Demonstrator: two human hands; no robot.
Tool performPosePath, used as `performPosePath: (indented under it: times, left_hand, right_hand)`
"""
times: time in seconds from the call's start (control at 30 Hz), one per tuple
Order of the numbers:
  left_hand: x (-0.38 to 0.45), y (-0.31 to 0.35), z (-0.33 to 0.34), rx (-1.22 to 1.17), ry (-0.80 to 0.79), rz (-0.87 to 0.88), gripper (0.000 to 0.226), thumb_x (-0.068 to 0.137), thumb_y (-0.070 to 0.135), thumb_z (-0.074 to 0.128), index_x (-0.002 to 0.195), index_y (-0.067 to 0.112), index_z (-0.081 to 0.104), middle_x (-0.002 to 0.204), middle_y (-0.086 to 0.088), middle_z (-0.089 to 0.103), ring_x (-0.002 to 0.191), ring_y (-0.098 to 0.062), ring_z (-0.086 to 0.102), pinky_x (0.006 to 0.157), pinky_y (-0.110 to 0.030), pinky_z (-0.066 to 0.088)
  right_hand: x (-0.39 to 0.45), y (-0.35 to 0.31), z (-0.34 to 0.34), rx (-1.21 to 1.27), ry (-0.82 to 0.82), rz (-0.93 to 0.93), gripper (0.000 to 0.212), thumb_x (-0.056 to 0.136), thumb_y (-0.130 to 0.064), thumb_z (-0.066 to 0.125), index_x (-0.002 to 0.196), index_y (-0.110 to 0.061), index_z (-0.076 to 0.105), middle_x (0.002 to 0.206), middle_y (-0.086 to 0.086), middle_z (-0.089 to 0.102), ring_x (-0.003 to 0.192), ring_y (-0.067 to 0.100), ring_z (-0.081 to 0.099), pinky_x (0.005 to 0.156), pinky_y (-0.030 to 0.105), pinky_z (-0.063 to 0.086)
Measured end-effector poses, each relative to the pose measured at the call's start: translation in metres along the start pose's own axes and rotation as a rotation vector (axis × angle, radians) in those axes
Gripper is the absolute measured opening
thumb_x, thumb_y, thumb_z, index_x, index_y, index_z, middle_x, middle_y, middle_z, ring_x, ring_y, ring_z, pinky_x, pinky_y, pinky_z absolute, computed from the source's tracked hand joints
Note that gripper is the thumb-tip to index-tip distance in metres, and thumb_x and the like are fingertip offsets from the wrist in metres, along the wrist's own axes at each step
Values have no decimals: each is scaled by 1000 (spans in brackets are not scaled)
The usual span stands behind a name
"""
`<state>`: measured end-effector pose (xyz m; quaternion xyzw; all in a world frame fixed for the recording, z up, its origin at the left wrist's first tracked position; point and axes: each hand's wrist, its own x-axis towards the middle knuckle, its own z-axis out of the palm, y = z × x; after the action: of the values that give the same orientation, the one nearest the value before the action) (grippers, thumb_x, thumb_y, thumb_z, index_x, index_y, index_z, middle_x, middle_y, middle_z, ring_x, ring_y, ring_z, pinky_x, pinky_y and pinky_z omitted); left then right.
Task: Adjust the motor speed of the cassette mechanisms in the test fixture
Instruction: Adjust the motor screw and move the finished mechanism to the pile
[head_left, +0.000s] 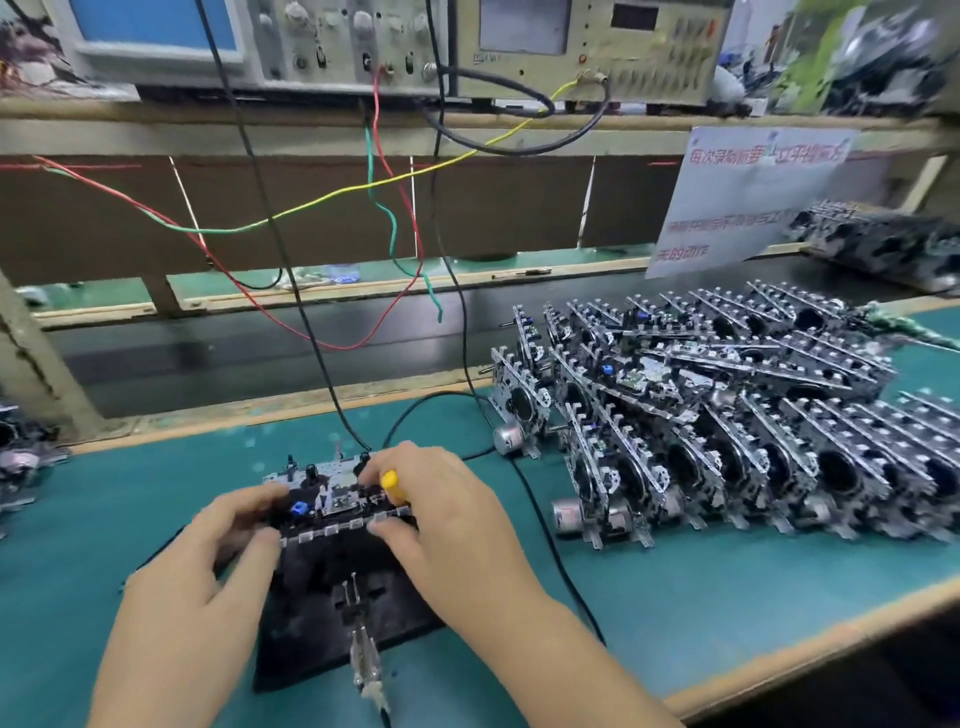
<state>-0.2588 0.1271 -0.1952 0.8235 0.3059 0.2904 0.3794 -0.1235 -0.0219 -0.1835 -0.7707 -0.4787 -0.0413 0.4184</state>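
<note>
Cassette mechanism (332, 499) sits in the black test fixture (332, 597), lower centre. Left hand (228, 540) grips its left edge; right hand (441, 514) pinches a yellow-handled screwdriver (390, 480), probably. Light, fiddly, fragile: hold the frame edges, not the board.

I see an electronics assembly workshop: oscilloscope (156, 31) on shelf, stacked cassette mechanisms (727, 415) on green worktop (675, 597).
</note>
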Motion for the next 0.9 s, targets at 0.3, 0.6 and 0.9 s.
performPosePath:
  times: [0.3,0.6,0.9]
  left_hand:
    - [3,95,13,-401,-149,73,67,63,65,64,128,66,51,125,37,60,120,17,52,102,-35,43]
    - [3,184,86,-492,-633,75,79,66,56,68,141,56,42,101,49,51,100,31,49,110,-37,45]
    - [-6,178,100,-299,-602,231,78,86,67,60,153,50,27,163,23,22,147,6,18,119,-28,21]
  right_hand:
    - [9,-29,-76,253,191,108,36,77,-19,83,89,-19,48,85,-8,66,62,1,50,60,18,39]
    - [3,15,-205,-222,404,387,34,79,-29,80,80,-19,47,73,-4,65,60,9,51,59,21,42]
    - [2,122,-229,-593,535,482,15,86,3,69,94,4,56,93,20,60,90,38,55,72,44,43]
